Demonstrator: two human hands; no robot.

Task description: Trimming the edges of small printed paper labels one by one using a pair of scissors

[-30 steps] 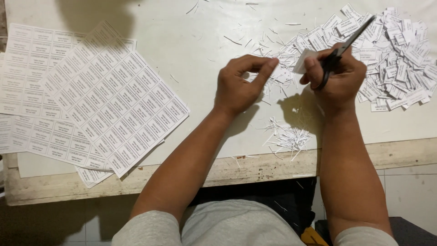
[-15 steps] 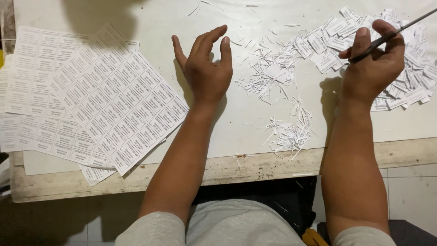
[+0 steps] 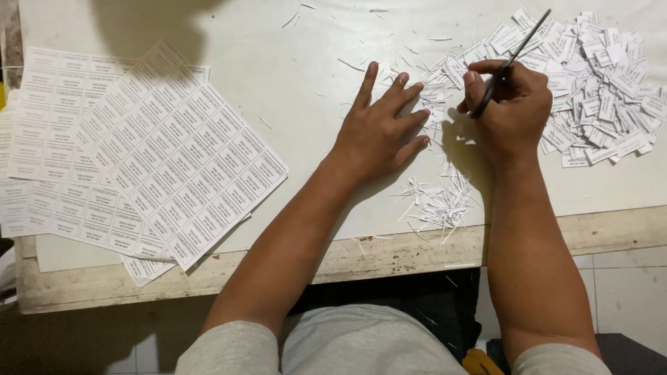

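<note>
The person is pausing between cuts, judging by the hands. The right hand (image 3: 511, 104) is gripping a pair of scissors (image 3: 514, 55), blades pointing toward one o'clock over the pile of cut labels (image 3: 601, 90). The left hand (image 3: 379, 132) is lying open and flat on the table (image 3: 306, 90), holding nothing. The uncut label sheets (image 3: 167, 153) are lying well apart at nine o'clock, so the next move probably calls for reaching there.

even, moderately bright overhead light on the pale table (image 3: 306, 90). a broad soft shadow falls at the top left edge; smaller shadows lie beside the left hand (image 3: 379, 132) and under the right hand (image 3: 511, 104). no glare. focus is sharp at centre, though fine print is unreadable; the floor below stays dim.
</note>
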